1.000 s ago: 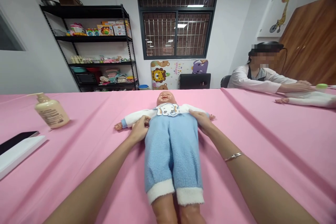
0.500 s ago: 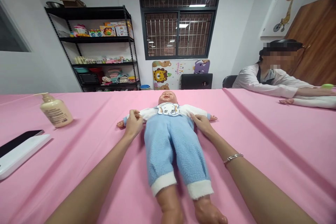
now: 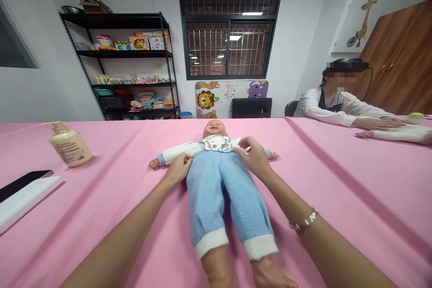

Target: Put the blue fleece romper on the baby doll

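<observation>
A baby doll (image 3: 219,189) lies on its back on a pink-covered table (image 3: 337,180), its head away from me and its legs towards me. It wears a white top (image 3: 182,150) with an elephant bib (image 3: 216,144) and blue fleece trousers (image 3: 229,202) with white cuffs. My left hand (image 3: 178,168) is pinching the top at the doll's waist, next to its arm. My right hand (image 3: 253,157) lies curled over the top beside the bib, and I cannot tell whether it grips the cloth.
A pump bottle of lotion (image 3: 70,146) lies on the table at the left, near a black tablet (image 3: 23,184) on a white box (image 3: 27,204). At the right, a seated co-worker (image 3: 332,105) has a hand on a second doll (image 3: 401,135). Shelves of baby goods (image 3: 114,63) stand behind.
My right hand has moved inward from the doll's side onto its chest beside the bib. My left hand has shifted from the sleeve down to the waist.
</observation>
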Available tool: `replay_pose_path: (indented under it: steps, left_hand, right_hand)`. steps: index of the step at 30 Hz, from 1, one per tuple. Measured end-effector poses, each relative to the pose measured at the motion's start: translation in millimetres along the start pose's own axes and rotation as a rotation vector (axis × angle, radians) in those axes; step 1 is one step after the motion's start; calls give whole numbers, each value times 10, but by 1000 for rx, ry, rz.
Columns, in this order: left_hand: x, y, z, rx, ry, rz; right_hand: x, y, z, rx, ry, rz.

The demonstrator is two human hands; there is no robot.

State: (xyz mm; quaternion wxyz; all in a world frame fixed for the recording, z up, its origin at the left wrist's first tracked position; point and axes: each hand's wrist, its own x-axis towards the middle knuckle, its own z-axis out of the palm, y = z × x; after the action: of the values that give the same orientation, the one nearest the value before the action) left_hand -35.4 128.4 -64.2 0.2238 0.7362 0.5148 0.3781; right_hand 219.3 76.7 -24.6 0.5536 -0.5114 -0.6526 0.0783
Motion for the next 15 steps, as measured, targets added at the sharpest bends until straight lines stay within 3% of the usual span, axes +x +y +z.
replay_pose_path:
  steps: [2, 4, 6, 8, 10, 13, 15]
  left_hand:
    - [9, -41, -1, 14, 0, 11]
    - [16, -75, 2, 39, 8, 30]
    - [19, -96, 10, 57, 13, 50]
    - [19, -104, 15, 65, 6, 63]
    - [17, -101, 16, 78, -3, 60]
    - [11, -89, 6, 117, -4, 42]
    - [7, -85, -1, 129, -7, 27]
  right_hand:
    - [-161, -470, -125, 121, -211, -44]
    - [-412, -871, -262, 167, -582, -121]
    - [-697, -1102, -345, 50, -847, -207]
    - [-954, -1147, -334, -164, -863, -320]
    - [-1149, -1073, -240, -314, -782, -459]
    - [-1300, -960, -70, -366, -708, -691]
    - [-1293, -980, -22, -363, -738, -762]
